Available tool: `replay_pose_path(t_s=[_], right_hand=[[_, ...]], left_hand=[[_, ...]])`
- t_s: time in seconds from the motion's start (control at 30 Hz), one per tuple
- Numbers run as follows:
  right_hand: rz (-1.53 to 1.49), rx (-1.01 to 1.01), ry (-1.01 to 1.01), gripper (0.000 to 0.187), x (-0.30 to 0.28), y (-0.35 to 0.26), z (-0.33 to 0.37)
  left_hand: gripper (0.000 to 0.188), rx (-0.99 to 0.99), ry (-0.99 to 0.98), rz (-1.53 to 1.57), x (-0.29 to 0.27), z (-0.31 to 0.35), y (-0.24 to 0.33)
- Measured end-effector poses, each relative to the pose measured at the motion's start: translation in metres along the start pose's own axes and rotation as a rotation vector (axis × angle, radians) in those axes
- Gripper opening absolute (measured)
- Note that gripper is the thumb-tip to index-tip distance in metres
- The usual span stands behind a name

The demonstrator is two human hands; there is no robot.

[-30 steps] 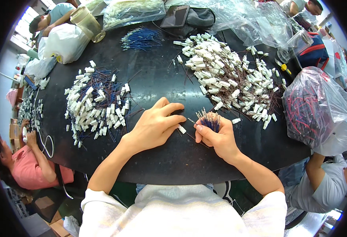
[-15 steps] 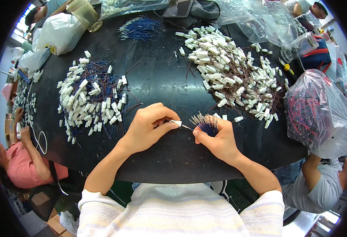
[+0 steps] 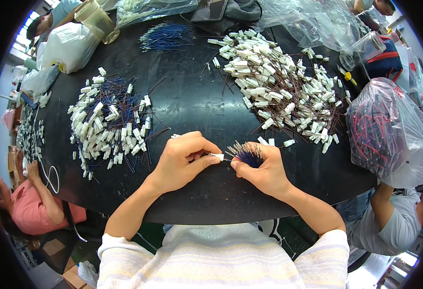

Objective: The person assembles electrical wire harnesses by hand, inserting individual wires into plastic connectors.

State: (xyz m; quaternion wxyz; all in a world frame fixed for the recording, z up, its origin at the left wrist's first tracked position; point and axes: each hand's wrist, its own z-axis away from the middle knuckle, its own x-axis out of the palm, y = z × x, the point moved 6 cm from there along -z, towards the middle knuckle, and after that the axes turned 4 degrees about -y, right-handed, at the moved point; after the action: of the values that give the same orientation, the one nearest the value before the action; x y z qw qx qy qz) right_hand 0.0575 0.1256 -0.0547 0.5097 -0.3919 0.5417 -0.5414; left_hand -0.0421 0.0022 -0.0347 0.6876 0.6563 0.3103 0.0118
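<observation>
Near the table's front edge, my left hand (image 3: 185, 156) is closed, pinching a small white plastic connector (image 3: 217, 157) between thumb and forefinger. Close on its right is my right hand (image 3: 264, 168), wrapped round a bundle of thin dark blue wires (image 3: 251, 158) whose metal-tipped ends fan upward. Thumb and forefinger of that hand guide one wire (image 3: 228, 160) to the connector's right end; whether the tip is inside is too small to tell. Another white piece (image 3: 175, 136) shows behind my left knuckles, held or lying there, I cannot tell which.
White connectors with blue and brown wires form a left heap (image 3: 103, 125); a larger heap with brown wires (image 3: 281, 82) lies right. Loose blue wires (image 3: 165, 37) lie at the back. A plastic bag of wires (image 3: 382, 130) stands right. Other people sit on both sides.
My hands have come slightly closer together, and the gap between the wire and the connector has narrowed. A white piece now shows behind my left knuckles. The whole view has shifted a little.
</observation>
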Motion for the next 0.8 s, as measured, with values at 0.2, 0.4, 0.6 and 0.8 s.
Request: replay_pose_path(t_s=[0.2,0.4,0.6,0.8], right_hand=[[0.016,-0.036,-0.043,0.010,0.002,-0.003,0.000],[-0.064,-0.051,-0.099,0.011,0.004,0.005,-0.001],[-0.100,0.000,-0.120,0.011,0.006,0.008,-0.004],[-0.111,0.096,-0.142,0.007,0.002,-0.002,-0.005]], left_hand=[[0.012,0.028,0.036,0.031,0.013,0.004,0.003],[0.014,0.017,0.002,-0.124,-0.012,-0.001,0.013],[0.031,0.042,-0.040,-0.484,-0.028,0.002,0.000],[0.016,0.038,0.085,-0.536,-0.038,0.003,0.007]])
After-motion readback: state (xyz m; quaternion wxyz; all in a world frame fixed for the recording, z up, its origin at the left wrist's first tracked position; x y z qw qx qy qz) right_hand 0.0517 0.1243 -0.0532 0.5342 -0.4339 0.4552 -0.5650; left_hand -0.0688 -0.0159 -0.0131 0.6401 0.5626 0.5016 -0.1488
